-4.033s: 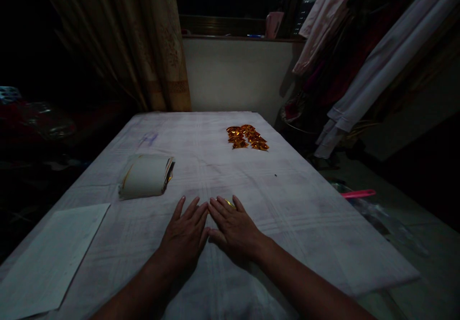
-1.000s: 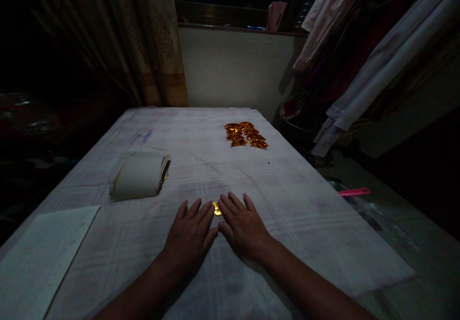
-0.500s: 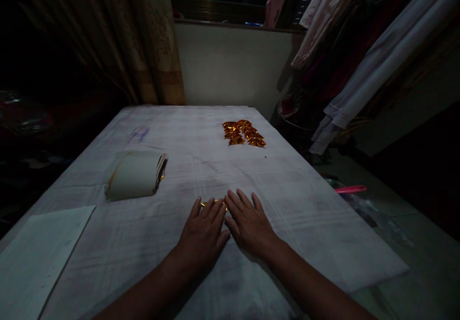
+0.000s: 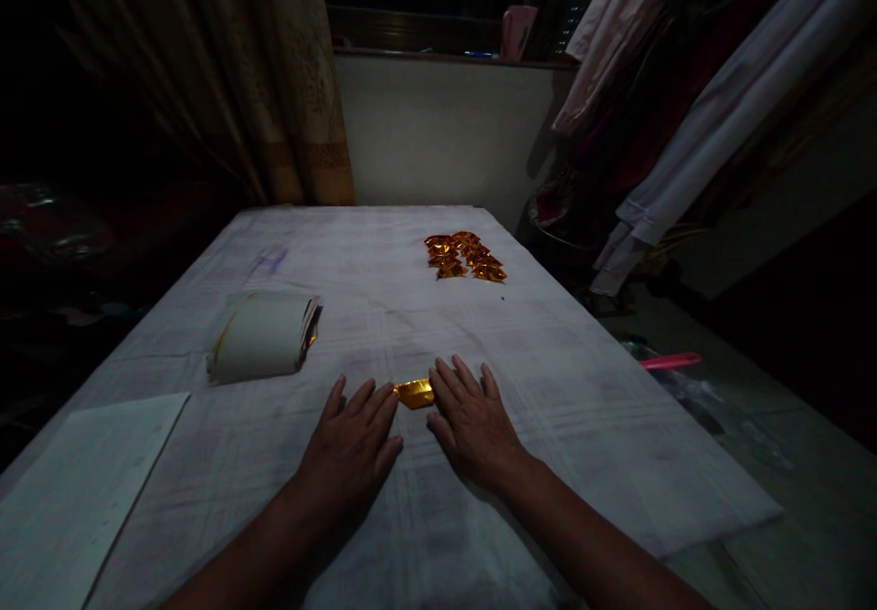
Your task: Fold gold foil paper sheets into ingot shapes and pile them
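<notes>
Fingers: both sets stretched out, palms down, gripping nothing. My left hand has its index tip at the left end of the foil; my right hand covers the right end with its fingertips. Both thumbs rest on the near side, clear of the foil.

Foil: flat on the tabletop between my hands, its bright gold middle bare, a lengthwise crease or edge showing along it. I cannot tell what lies under the right fingertips.

Step in hand, as I judge it: smoothing or creasing the strip by pressing at its ends. From this position, further work calls for light, even pressure, with one end pinned so that the slick strip does not skid or twist.

Compared with half a second ago: my left hand then lies over most of the strip, its index close against the right hand, with only slivers of gold showing. Now it sits further left and the middle is exposed. My right hand is nearly where it was.

Further out: a grey bundle beyond my left hand, a pale sheet at the near left, and folded gold pieces in two rows toward the far right. Their layout is unchanged; only the view shifts slightly.
</notes>
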Tool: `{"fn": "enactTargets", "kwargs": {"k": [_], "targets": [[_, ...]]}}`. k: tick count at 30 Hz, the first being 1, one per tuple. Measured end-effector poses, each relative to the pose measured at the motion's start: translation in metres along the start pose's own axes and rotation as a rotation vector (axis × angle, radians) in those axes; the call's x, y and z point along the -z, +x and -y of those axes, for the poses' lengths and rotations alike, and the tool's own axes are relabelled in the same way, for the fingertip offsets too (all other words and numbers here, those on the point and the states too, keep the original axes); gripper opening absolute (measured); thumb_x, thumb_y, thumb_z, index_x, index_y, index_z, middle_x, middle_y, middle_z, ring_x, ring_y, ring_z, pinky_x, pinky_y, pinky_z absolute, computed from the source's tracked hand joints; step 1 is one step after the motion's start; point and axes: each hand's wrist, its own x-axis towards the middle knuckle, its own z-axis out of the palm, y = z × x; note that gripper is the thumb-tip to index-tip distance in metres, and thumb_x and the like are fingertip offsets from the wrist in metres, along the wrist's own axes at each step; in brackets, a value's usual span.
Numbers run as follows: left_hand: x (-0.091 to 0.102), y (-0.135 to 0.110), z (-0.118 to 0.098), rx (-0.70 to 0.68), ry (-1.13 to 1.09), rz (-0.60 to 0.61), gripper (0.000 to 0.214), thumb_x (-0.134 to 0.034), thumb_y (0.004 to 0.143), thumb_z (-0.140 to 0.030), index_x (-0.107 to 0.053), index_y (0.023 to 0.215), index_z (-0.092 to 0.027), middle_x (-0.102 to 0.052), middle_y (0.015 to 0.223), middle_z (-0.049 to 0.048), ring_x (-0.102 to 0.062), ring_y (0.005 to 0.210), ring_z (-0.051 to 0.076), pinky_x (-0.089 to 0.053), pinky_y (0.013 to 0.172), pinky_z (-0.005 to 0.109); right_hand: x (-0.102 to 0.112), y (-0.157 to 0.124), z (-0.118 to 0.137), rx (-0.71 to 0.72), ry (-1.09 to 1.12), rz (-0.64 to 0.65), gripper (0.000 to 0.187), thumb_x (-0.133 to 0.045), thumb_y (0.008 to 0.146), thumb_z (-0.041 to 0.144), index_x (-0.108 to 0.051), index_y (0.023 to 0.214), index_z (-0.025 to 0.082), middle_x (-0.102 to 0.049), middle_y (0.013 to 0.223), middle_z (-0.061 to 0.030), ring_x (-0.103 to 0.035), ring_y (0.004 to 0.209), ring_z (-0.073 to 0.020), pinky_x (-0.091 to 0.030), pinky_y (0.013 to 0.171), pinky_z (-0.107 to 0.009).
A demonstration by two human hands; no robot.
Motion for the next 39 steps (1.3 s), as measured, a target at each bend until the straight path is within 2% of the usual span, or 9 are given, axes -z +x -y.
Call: {"fn": "enactTargets", "kwargs": {"k": [3,7,14,18,23,27,30,34,39], "targets": [[0.0,0.002,0.0,0.001,-0.011,-0.016,0.05,-0.034,0.103,-0.044,-0.058,0.139,-0.019,-0.065,0.139,0.0091,-0.055,0.132,0.03,-0.017,0.121,0.055,0.0,0.001,0.008,0.101,0.014,-0.005,0.059,-0.043,0.104,0.043,-0.037,0.156,0.018,-0.032,0.163,-0.0104,-0.02,0.154,-0.031,-0.009,0.124,-0.062],[0.001,0.0,0.001,0.001,-0.01,-0.026,0.048,-0.031,0.105,-0.041,-0.057,0.141,-0.02,-0.063,0.141,0.0067,-0.055,0.131,0.029,-0.014,0.121,0.053,0.002,0.0,0.014,0.21,0.082,0.121,0.06,-0.04,0.104,0.047,-0.032,0.158,0.021,-0.033,0.163,-0.0083,-0.025,0.153,-0.0279,-0.012,0.125,-0.059],[0.004,0.001,0.003,0.015,-0.069,-0.025,0.042,-0.04,0.103,-0.037,-0.056,0.138,-0.023,-0.063,0.141,0.0057,-0.055,0.131,0.029,-0.017,0.12,0.056,0.009,-0.012,-0.011,0.023,0.071,0.127,0.059,-0.044,0.103,0.042,-0.037,0.156,0.019,-0.03,0.163,-0.0109,-0.026,0.152,-0.0303,-0.014,0.123,-0.063],[0.01,0.017,0.004,0.063,-0.178,-0.024,0.028,-0.041,0.101,-0.027,-0.063,0.118,-0.023,-0.072,0.119,0.0051,-0.062,0.114,0.026,-0.026,0.115,0.056,0.012,-0.012,-0.015,0.013,0.083,0.138,0.057,-0.047,0.1,0.034,-0.039,0.154,0.018,-0.035,0.162,-0.0117,-0.027,0.152,-0.0311,-0.015,0.122,-0.063],[0.016,0.041,0.003,0.116,-0.205,0.029,0.016,-0.051,0.098,-0.03,-0.064,0.097,-0.02,-0.068,0.096,0.0071,-0.061,0.091,0.025,-0.044,0.093,0.044,0.013,-0.006,-0.013,0.018,0.128,0.031,0.047,-0.051,0.098,0.027,-0.051,0.144,0.02,-0.05,0.153,-0.0132,-0.039,0.145,-0.0323,-0.023,0.118,-0.063],[0.014,0.047,0.004,0.17,-0.237,0.057,0.009,-0.062,0.092,-0.03,-0.065,0.095,-0.021,-0.066,0.096,0.0065,-0.06,0.09,0.025,-0.043,0.085,0.04,0.016,0.009,-0.014,0.003,0.171,-0.056,0.041,-0.059,0.095,0.026,-0.058,0.135,0.02,-0.066,0.134,-0.0126,-0.057,0.126,-0.0284,-0.039,0.109,-0.05],[0.014,0.047,0.006,0.214,-0.284,0.066,0.009,-0.066,0.089,-0.03,-0.064,0.088,-0.021,-0.066,0.093,0.005,-0.06,0.089,0.024,-0.042,0.083,0.038,0.023,0.025,-0.014,-0.045,0.161,-0.043,0.032,-0.062,0.094,0.027,-0.067,0.124,0.021,-0.071,0.123,-0.011,-0.063,0.113,-0.0257,-0.046,0.097,-0.038],[0.014,0.048,0.006,0.24,-0.342,0.036,0.011,-0.067,0.087,-0.029,-0.061,0.084,-0.02,-0.066,0.086,0.0034,-0.06,0.086,0.024,-0.042,0.078,0.036,0.033,0.046,-0.013,-0.192,0.213,0.043,0.024,-0.056,0.097,0.034,-0.075,0.108,0.025,-0.076,0.106,-0.0076,-0.069,0.1,-0.0225,-0.048,0.081,-0.029],[0.013,0.048,0.005,0.246,-0.365,0.031,0.009,-0.065,0.086,-0.026,-0.06,0.08,-0.02,-0.065,0.077,0.0017,-0.06,0.077,0.022,-0.041,0.074,0.035,0.034,0.059,-0.019,-0.339,0.368,0.09,0.021,-0.065,0.091,0.041,-0.076,0.098,0.024,-0.077,0.084,-0.0032,-0.07,0.079,-0.0191,-0.042,0.064,-0.026]]}}
